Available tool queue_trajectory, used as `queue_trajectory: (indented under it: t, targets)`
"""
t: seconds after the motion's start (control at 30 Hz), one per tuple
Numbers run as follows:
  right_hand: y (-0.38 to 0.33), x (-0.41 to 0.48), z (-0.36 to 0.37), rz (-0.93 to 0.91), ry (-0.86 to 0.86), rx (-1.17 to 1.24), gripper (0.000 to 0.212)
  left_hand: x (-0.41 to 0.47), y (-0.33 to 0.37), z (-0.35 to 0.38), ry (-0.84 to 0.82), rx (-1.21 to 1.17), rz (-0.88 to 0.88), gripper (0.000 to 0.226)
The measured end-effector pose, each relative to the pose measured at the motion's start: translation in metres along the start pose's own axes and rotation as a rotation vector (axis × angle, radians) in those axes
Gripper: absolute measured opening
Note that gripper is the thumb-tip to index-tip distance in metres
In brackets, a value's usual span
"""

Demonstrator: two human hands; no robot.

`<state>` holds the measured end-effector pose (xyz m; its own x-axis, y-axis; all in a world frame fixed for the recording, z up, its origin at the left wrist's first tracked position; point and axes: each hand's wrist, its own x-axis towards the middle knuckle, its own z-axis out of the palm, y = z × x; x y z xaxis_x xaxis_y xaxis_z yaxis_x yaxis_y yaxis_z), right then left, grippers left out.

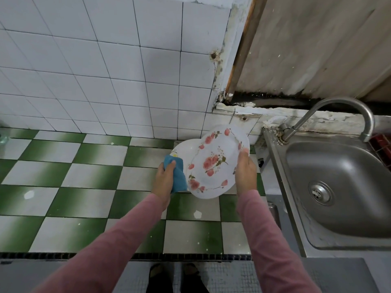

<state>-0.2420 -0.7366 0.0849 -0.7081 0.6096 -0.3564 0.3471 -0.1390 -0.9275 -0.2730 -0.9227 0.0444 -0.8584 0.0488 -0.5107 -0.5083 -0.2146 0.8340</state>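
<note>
A white plate with pink flowers (213, 166) is held tilted above the checkered counter, its face toward me. My right hand (245, 172) grips its right rim, thumb on the front. My left hand (164, 179) grips a blue cloth (176, 173) just left of the plate's edge. Behind the flowered plate, a second white plate (179, 148) with a small yellow mark lies near the wall, mostly hidden.
The green and white tiled counter (84, 176) stretches left and toward me. A steel sink (338, 191) with a curved tap (347, 104) sits at the right. White wall tiles (105, 70) rise behind. My feet show below the counter edge.
</note>
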Motion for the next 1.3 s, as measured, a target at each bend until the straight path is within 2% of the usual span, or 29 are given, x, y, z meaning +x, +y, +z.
queue_trajectory:
  t: [0.1, 0.17, 0.27, 0.37, 0.4, 0.47, 0.53, 0.6, 0.67, 0.73, 0.8, 0.87, 0.97, 1.03, 1.13, 1.17, 1.3]
  targets:
    - [-0.006, -0.014, 0.004, -0.014, -0.097, 0.245, 0.041, -0.007, -0.002, 0.014, -0.035, 0.083, 0.07, 0.043]
    - [-0.011, -0.023, 0.008, 0.017, -0.193, 0.425, 0.038, -0.014, -0.007, 0.024, -0.118, 0.197, 0.08, 0.052]
    - [-0.015, -0.033, 0.018, 0.071, -0.307, 0.601, 0.054, -0.031, -0.013, 0.045, -0.3, 0.379, 0.134, 0.059]
    - [-0.013, -0.037, 0.025, 0.123, -0.323, 0.629, 0.065, -0.045, -0.006, 0.066, -0.441, 0.554, 0.403, 0.051]
    - [-0.012, -0.038, 0.026, 0.129, -0.353, 0.656, 0.071, -0.04, -0.003, 0.067, -0.455, 0.646, 0.515, 0.05]
    - [-0.011, -0.039, 0.026, 0.13, -0.434, 0.725, 0.078, -0.019, 0.006, 0.066, -0.405, 0.832, 0.665, 0.061]
    - [-0.01, -0.042, 0.024, 0.141, -0.509, 0.775, 0.075, 0.006, 0.023, 0.063, -0.303, 0.921, 0.668, 0.07]
    - [-0.012, -0.043, 0.022, 0.131, -0.572, 0.804, 0.074, 0.023, 0.038, 0.059, -0.208, 0.939, 0.587, 0.067]
    - [-0.021, -0.044, 0.02, 0.118, -0.581, 0.795, 0.076, 0.023, 0.036, 0.057, -0.222, 1.024, 0.588, 0.061]
    - [-0.027, -0.039, 0.022, 0.108, -0.531, 0.795, 0.075, 0.006, 0.02, 0.062, -0.333, 1.13, 0.731, 0.066]
    - [-0.03, -0.033, 0.024, 0.103, -0.471, 0.794, 0.07, -0.012, 0.006, 0.067, -0.439, 1.078, 0.773, 0.066]
    - [-0.028, -0.032, 0.023, 0.108, -0.469, 0.809, 0.069, -0.011, 0.014, 0.068, -0.459, 1.063, 0.79, 0.063]
    - [-0.022, -0.039, 0.024, 0.092, -0.575, 0.797, 0.075, 0.008, 0.043, 0.068, -0.332, 1.034, 0.713, 0.068]
    - [-0.021, -0.04, 0.028, 0.08, -0.581, 0.748, 0.075, 0.019, 0.053, 0.069, -0.251, 0.996, 0.645, 0.07]
    - [-0.024, -0.033, 0.033, 0.065, -0.482, 0.679, 0.079, -0.005, 0.039, 0.08, -0.338, 1.096, 0.77, 0.065]
    - [-0.026, -0.03, 0.032, 0.06, -0.441, 0.648, 0.08, -0.016, 0.033, 0.082, -0.383, 1.049, 0.782, 0.059]
    - [-0.02, -0.024, 0.031, 0.051, -0.39, 0.6, 0.078, -0.023, 0.044, 0.089, -0.429, 0.92, 0.655, 0.053]
